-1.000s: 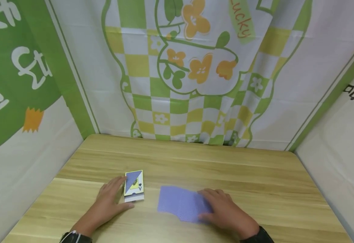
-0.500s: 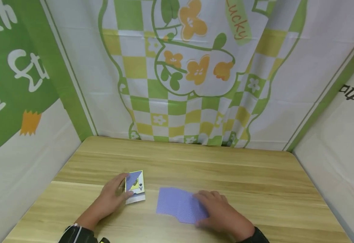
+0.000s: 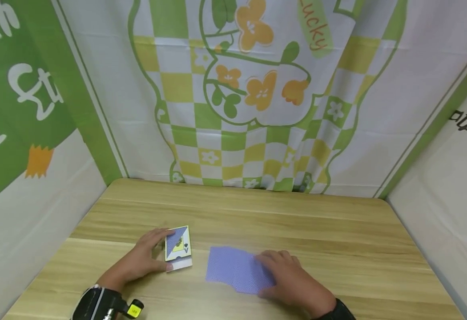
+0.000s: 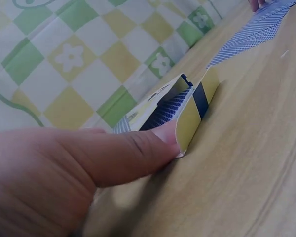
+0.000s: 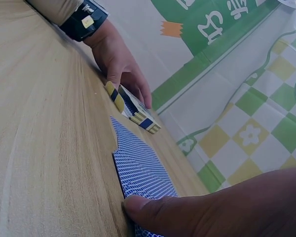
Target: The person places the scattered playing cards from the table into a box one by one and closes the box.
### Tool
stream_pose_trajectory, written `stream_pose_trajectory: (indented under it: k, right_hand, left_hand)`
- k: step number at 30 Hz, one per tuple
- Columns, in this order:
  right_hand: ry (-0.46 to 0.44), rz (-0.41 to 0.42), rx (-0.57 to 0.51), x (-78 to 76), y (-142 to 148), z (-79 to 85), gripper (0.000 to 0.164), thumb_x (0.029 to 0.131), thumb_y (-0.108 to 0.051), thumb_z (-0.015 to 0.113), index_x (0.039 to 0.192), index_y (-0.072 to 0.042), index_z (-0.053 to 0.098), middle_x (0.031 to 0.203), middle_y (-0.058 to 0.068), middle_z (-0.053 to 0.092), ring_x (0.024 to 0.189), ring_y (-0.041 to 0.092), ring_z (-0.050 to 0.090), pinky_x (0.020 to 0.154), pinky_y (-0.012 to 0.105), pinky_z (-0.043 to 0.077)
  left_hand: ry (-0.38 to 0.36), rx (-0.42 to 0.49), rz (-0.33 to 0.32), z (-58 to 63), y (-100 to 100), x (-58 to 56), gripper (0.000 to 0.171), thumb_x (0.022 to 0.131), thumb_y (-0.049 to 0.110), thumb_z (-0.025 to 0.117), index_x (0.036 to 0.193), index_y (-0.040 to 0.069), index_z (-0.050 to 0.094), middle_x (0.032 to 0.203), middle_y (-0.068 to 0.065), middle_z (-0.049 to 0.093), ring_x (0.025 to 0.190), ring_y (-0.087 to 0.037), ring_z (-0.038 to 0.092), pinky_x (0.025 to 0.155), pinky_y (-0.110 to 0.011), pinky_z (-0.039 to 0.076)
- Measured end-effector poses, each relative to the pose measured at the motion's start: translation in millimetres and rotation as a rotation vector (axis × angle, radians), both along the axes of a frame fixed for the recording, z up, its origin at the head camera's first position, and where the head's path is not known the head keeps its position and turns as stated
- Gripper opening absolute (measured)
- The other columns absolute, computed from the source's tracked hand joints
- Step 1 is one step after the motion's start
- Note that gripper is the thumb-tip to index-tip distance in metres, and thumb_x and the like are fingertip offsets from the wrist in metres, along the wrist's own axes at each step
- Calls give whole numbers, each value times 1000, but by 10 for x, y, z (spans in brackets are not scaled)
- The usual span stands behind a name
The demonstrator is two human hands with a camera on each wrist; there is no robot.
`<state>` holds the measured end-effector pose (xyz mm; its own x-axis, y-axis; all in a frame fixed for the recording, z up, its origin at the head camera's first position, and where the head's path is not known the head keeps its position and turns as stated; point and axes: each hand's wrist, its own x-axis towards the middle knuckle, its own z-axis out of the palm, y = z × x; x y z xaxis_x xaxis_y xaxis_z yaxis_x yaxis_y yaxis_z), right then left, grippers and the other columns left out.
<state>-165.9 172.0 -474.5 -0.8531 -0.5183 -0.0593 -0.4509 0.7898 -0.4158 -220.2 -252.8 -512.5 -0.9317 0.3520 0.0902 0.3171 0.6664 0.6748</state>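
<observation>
My left hand grips the left side of a small playing card box with an ace of spades on its face. Its fingers lie along the far left edge, and the thumb is at the near corner by the flap. The left wrist view shows the box's near end open, the yellow flap out and a blue pattern inside. To the right, a spread of playing cards lies face down, blue backs up. My right hand holds its right end, thumb at the near edge; its other fingertips are partly hidden.
Both hands work on a wooden table. A green and white printed curtain hangs behind its back edge, with more printed cloth on both sides. A black wrist strap with a yellow-labelled part sits near my left hand.
My left thumb has closed in on the box, first on its face, then at the near corner by the flap. The box has shifted slightly. My right hand and the cards have barely moved.
</observation>
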Motion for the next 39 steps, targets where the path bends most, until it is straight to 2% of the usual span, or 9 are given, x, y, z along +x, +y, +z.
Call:
stream_pose_trajectory:
  k: [4, 7, 11, 14, 19, 25, 29, 33, 39]
  right_hand:
    - [-8, 5, -4, -11, 18, -17, 74, 82, -43, 82, 146, -20, 52, 145, 1, 53, 128, 28, 47, 105, 57, 38]
    - [-14, 5, 0, -21, 27, -30, 74, 82, -44, 82, 146, -20, 52, 145, 1, 52, 128, 28, 46, 105, 57, 37]
    - [-22, 2, 2, -26, 32, -26, 75, 82, -45, 82, 146, -20, 52, 146, 2, 52, 129, 28, 46, 106, 58, 37]
    - [-30, -2, 0, -19, 26, -14, 77, 81, -45, 83, 147, -20, 51, 145, 2, 52, 129, 29, 46, 106, 58, 37]
    - [-28, -14, 5, -3, 11, -21, 83, 79, -48, 84, 149, -20, 48, 144, 4, 51, 130, 30, 46, 106, 59, 37]
    - [-46, -26, 1, -2, 4, -30, 89, 78, -50, 84, 152, -21, 43, 141, 4, 51, 132, 31, 44, 107, 60, 36]
    - [-73, -34, -1, -5, -3, -24, 89, 79, -50, 83, 152, -22, 43, 140, 3, 50, 131, 29, 43, 107, 59, 36]
    - [-81, -33, 8, -9, -8, -26, 88, 79, -51, 83, 152, -23, 43, 140, 2, 50, 130, 28, 43, 107, 58, 36]
    - [-75, -31, 6, -4, -6, -32, 89, 79, -51, 83, 153, -22, 42, 138, 2, 50, 129, 27, 45, 107, 57, 37]
  left_hand:
    - [-52, 41, 57, 19, 16, 33, 102, 71, 44, 91, 152, 10, 39, 152, -24, 41, 141, -51, 30, 108, -74, 29]
    - [-152, 121, 105, 75, -1, 60, 108, 75, 39, 90, 157, 7, 26, 149, -27, 41, 132, -47, 43, 106, -64, 39]
    - [-350, 354, 153, 157, -44, 77, 102, 84, 24, 84, 159, 8, 17, 150, -26, 37, 120, -32, 53, 93, -38, 51]
    - [-458, 524, 181, 181, -64, 99, 95, 88, 16, 79, 159, 6, 16, 155, -26, 29, 119, -25, 54, 87, -26, 52]
    - [-518, 621, 218, 204, -103, 145, 83, 92, 12, 73, 156, -2, 23, 158, -28, 25, 115, -16, 55, 90, -22, 51]
    - [-547, 635, 255, 323, -133, 222, 71, 95, 12, 70, 152, -7, 33, 154, -32, 29, 113, -16, 55, 91, -21, 51]
    - [-572, 622, 259, 397, -142, 291, 71, 95, 13, 70, 152, -7, 34, 152, -32, 32, 112, -16, 57, 91, -21, 51]
    - [-616, 639, 211, 408, -188, 342, 64, 98, 16, 68, 151, -3, 39, 140, -21, 49, 110, -14, 60, 92, -23, 51]
    - [-738, 834, 92, 313, -251, 377, 32, 103, 12, 59, 132, 24, 62, 123, -2, 58, 106, -11, 63, 92, -24, 53]
